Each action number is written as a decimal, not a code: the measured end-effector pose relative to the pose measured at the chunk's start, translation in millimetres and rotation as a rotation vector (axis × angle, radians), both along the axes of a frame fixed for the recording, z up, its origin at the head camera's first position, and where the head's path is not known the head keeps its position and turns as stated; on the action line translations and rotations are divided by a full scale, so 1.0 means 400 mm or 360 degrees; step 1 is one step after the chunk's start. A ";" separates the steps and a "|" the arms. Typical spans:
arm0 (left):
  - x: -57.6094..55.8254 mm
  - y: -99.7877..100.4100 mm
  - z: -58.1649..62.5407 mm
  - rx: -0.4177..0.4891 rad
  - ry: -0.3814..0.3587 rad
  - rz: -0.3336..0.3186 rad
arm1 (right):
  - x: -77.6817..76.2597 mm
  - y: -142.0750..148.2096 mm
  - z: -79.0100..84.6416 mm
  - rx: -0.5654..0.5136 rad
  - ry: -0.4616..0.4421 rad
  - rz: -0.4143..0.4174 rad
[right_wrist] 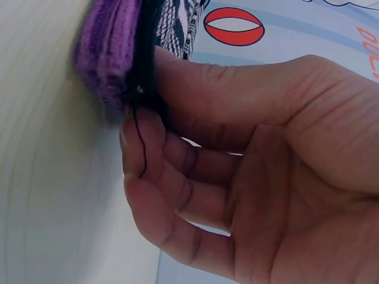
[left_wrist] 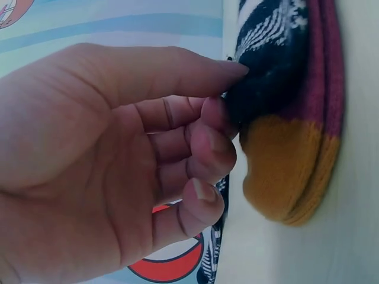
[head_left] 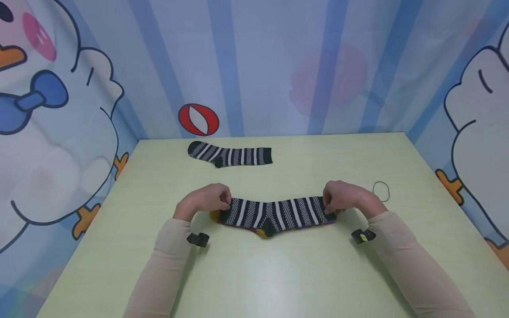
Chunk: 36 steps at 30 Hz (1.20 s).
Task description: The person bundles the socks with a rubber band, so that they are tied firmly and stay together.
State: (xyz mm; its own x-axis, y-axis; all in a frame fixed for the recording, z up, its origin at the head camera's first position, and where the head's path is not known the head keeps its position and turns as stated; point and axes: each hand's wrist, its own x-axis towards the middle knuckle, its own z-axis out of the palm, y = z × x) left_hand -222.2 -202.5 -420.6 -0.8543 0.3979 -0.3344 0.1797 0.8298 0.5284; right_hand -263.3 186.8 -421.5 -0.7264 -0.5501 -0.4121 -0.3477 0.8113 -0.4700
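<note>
Striped sock (head_left: 292, 214), black, white and grey, heel and toe dark, laid sideways on table (head_left: 270, 282) atop mustard-toed, purple-cuffed sock layers (left_wrist: 284, 177). My left hand (head_left: 207, 197) pinches dark toe, thumb against forefinger; my right hand (head_left: 345, 195) pinches cuff. Second striped sock (head_left: 238, 156) lies flat beyond; thin loop (head_left: 389, 191) near my right wrist.

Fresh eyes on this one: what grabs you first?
First, the striped sock held between the left hand and right hand, with mustard-toed knit layers beneath. A similar sock lies beyond, near the far edge of the table. A big cartoon bird stands at the head view's left.
</note>
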 end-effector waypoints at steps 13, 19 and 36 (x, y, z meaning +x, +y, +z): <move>0.001 0.003 -0.015 -0.0090 -0.0085 0.0036 | 0.002 -0.004 0.007 0.0021 0.0000 0.0020; 0.005 -0.003 -0.013 -0.0080 -0.0123 0.0026 | 0.004 0.004 0.012 0.0054 0.0028 0.0102; 0.006 -0.004 -0.014 -0.0052 -0.0195 0.0052 | 0.006 0.014 0.005 0.0086 0.0101 0.0212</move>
State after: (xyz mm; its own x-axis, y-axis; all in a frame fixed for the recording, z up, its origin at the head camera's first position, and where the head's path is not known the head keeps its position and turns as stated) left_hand -219.9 -204.3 -426.0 -0.8186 0.3576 -0.4495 0.0880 0.8514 0.5171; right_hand -260.9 192.2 -419.7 -0.6741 -0.6213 -0.3995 -0.4813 0.7797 -0.4005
